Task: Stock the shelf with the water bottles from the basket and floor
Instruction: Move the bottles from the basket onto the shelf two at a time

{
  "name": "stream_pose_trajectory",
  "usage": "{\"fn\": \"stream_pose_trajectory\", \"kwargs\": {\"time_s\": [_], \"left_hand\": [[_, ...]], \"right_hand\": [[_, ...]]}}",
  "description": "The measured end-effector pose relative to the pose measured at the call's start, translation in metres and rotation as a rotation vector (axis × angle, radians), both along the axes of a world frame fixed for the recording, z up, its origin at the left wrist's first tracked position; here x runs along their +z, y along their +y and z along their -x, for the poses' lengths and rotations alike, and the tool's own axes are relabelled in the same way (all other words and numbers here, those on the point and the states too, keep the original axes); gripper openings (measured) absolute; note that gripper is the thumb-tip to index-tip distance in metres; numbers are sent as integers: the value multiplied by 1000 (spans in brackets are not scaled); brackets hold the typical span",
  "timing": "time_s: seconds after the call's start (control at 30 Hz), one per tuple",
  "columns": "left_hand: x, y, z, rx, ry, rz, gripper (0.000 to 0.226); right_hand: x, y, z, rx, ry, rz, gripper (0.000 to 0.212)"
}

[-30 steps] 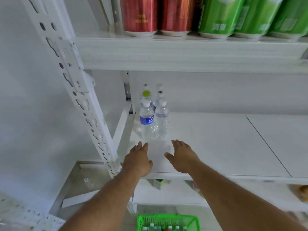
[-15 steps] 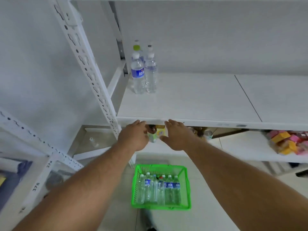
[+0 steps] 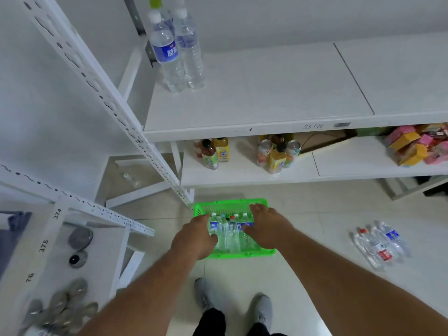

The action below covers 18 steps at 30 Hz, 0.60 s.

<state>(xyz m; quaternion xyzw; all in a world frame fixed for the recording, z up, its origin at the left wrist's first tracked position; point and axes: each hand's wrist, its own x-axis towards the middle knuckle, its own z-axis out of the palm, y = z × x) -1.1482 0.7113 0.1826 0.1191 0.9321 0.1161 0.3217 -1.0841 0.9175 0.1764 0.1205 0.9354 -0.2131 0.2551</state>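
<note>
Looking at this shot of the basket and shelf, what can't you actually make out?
Head view only:
- Whether either hand grips a bottle: left hand and right hand cover the green basket.
- Basket bottle count: hidden by the hands.
- Rear shelf bottles: cut off by the top edge.
- Floor bottles: labels blurred.

I see a green plastic basket (image 3: pixel 232 206) with slotted mesh walls, holding clear plastic bottles (image 3: pixel 229 235) with glossy labels. The shelf (image 3: pixel 266 93) looks like matt white board on a perforated painted metal post (image 3: pixel 97 90). The floor (image 3: pixel 315 214) is pale, glossy tile. Shiny metal lids (image 3: pixel 80 237) sit left.
</note>
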Motion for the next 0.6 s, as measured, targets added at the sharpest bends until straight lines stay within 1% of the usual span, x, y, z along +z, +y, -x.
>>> {"fn": "stream_pose_trajectory", "kwargs": {"time_s": [0.2, 0.33, 0.5, 0.6], "left_hand": [[-55, -19, 9, 40, -143, -3, 74], [-92, -35, 29, 86, -238, -65, 76], [-143, -51, 65, 224, -351, -169, 73], [-183, -53, 81, 326, -365, -192, 69]], "right_hand": [[-44, -15, 0, -63, -128, -3, 78], [-69, -33, 13, -130, -204, 6, 76], [-110, -44, 39, -239, -279, 49, 77], [-147, -43, 55, -297, -304, 81, 78]]}}
